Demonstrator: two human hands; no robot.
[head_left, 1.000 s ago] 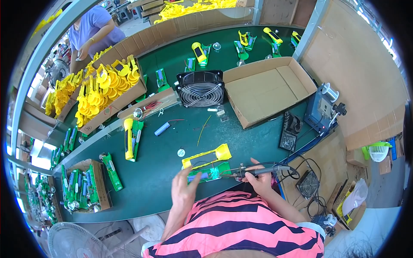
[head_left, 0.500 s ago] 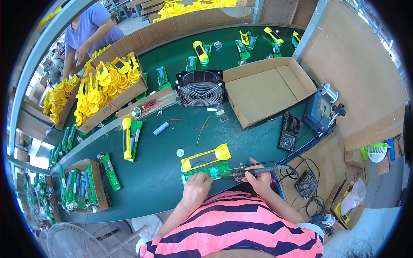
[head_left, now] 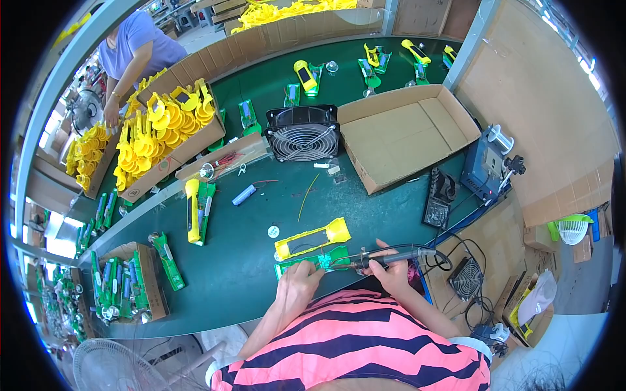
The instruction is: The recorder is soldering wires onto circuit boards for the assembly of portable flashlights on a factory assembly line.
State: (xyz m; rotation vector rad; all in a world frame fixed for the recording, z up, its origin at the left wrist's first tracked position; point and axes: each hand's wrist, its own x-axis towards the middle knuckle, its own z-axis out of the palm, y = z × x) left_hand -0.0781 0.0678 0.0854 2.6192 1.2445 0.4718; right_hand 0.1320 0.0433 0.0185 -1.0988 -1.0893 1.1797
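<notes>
My right hand point(head_left: 392, 276) is closed around a soldering iron point(head_left: 398, 257), whose tip reaches left onto a small circuit board point(head_left: 325, 261). That board sits in a green plastic housing point(head_left: 338, 254) near the table's front edge. At the housing's near side my left hand point(head_left: 298, 283) is closed in a pinch beside the board; what its fingertips grip is hidden. Directly behind the housing lies a yellow plastic frame point(head_left: 313, 240), with a dark wire between the two. A small round clear-and-white part point(head_left: 273, 231) rests to the left of the frame.
An open cardboard box point(head_left: 411, 133) and a black fan point(head_left: 303, 133) stand at the back. A soldering station point(head_left: 486, 163) with a solder spool is at right. Boxes of yellow parts point(head_left: 166, 117) and green assemblies point(head_left: 124, 280) stand left. A blue battery point(head_left: 244, 195) lies mid-table.
My hands and the soldering iron have hardly moved. At the far left, the co-worker's arm has lowered toward the yellow parts.
</notes>
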